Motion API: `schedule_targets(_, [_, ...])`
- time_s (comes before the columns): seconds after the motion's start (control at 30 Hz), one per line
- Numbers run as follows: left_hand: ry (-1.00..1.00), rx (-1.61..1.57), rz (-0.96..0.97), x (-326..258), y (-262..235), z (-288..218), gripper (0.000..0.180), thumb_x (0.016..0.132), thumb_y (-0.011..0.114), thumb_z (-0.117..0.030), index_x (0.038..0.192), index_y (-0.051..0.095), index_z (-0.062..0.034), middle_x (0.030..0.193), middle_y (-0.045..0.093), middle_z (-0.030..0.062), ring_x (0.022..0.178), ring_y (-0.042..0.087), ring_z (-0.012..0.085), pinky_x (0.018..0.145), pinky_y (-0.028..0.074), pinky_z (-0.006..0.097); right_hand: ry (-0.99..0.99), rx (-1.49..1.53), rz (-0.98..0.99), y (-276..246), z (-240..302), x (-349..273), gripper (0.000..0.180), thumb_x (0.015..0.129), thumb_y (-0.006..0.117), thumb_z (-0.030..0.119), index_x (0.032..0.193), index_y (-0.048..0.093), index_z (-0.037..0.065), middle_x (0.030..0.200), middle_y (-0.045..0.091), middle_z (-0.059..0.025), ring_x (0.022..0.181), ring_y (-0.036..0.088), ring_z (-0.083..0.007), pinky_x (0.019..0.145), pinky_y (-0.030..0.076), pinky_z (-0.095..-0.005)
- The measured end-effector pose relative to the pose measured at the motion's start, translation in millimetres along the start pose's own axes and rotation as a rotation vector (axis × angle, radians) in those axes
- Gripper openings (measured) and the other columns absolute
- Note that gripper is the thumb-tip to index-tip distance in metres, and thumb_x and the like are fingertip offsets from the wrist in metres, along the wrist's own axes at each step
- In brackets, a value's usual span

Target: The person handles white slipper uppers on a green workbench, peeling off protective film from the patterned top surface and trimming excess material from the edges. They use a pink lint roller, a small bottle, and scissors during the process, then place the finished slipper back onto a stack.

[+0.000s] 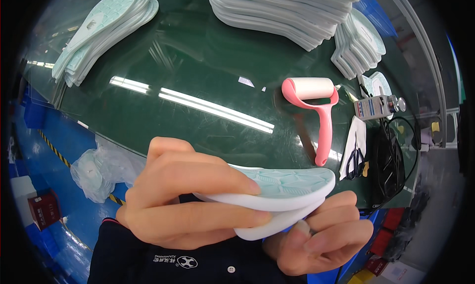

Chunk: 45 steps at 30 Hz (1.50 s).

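Note:
Close in front of my body, my left hand grips two white insoles with pale green patterned tops. Its fingers lie across the upper insole and the edge of the lower insole. A narrow gap parts the two pieces toward their right end. Beside that end is my right hand, closed, with its fingers curled and the thumb bent in against them. Whatever it pinches, if anything, is hidden. On the table beyond lies a pink-handled lint roller with a white roll.
Stacked insoles stand at the far left, far middle and far right of the green table. At right are a bottle, scissors and a black pouch. A plastic bag sits below the left edge.

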State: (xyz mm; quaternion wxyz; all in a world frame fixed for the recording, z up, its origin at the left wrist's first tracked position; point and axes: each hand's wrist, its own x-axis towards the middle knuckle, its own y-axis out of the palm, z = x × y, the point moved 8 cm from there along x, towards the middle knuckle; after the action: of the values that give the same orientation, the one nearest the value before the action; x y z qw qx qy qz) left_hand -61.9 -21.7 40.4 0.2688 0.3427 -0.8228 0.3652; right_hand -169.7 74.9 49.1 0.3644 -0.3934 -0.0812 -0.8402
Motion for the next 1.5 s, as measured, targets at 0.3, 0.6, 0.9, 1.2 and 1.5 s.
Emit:
schedule_targets(0.3, [-0.039, -0.03, 0.011, -0.4, -0.6, 3.6, 0.015, 0.057, 0.07, -0.013, 0.071, 0.063, -0.0132, 0.081, 0.056, 0.0064, 0.061, 0.05, 0.0115, 0.057, 0.026, 0.025, 0.001, 0.081, -0.038, -9.0, -11.7, 3.5, 0.027, 0.057, 0.057, -0.008, 0.072, 0.04, 0.005, 0.056, 0.042, -0.002, 0.047, 0.036, -0.0109, 0.047, 0.032, -0.0202])
schedule_targets(0.6, [0.018, -0.073, -0.02, -3.7, -8.1, 4.3, 0.014, 0.057, 0.069, -0.015, 0.068, 0.06, -0.0143, 0.082, 0.054, 0.0067, 0.063, 0.048, 0.0131, 0.059, 0.027, 0.025, 0.518, -0.237, -0.383, -90.4, -95.2, -4.9, 0.015, 0.077, 0.054, 0.002, 0.089, 0.046, 0.0, 0.067, 0.046, -0.0029, 0.053, 0.046, -0.0076, 0.049, 0.037, -0.019])
schedule_targets(0.9, [0.071, -0.07, -0.02, -2.6, -9.0, 2.3, 0.016, 0.056, 0.068, -0.013, 0.07, 0.061, -0.0145, 0.084, 0.053, 0.0063, 0.065, 0.049, 0.013, 0.059, 0.026, 0.026, 0.466, -0.696, -0.142, -101.3, -121.1, 1.4, 0.035, 0.081, 0.051, 0.019, 0.11, 0.049, 0.0, 0.111, 0.049, -0.0138, 0.104, 0.044, -0.0242, 0.088, 0.032, -0.0327])
schedule_targets(1.2, [0.229, 0.07, 0.079, -0.7, -3.8, -9.8, 0.03, 0.057, 0.069, -0.025, 0.083, 0.06, -0.0125, 0.093, 0.052, 0.0097, 0.072, 0.05, 0.0151, 0.063, 0.029, 0.028, -0.062, -0.173, 0.335, -6.6, -28.3, 9.1, 0.063, 0.054, 0.075, 0.029, 0.107, 0.05, 0.005, 0.092, 0.06, -0.0052, 0.101, 0.048, -0.0307, 0.092, 0.029, -0.0455])
schedule_targets(1.5, [-0.279, -0.322, -0.012, -5.7, 1.8, 30.1, 0.114, 0.045, 0.082, -0.031, 0.126, 0.01, 0.0033, 0.123, 0.03, 0.0277, 0.116, 0.032, 0.0309, 0.094, 0.027, 0.04, 0.281, 0.228, -0.336, -49.2, -55.2, -16.4, 0.056, 0.064, 0.07, 0.018, 0.111, 0.041, 0.005, 0.068, 0.056, -0.0053, 0.073, 0.057, -0.0206, 0.086, 0.039, -0.0443])
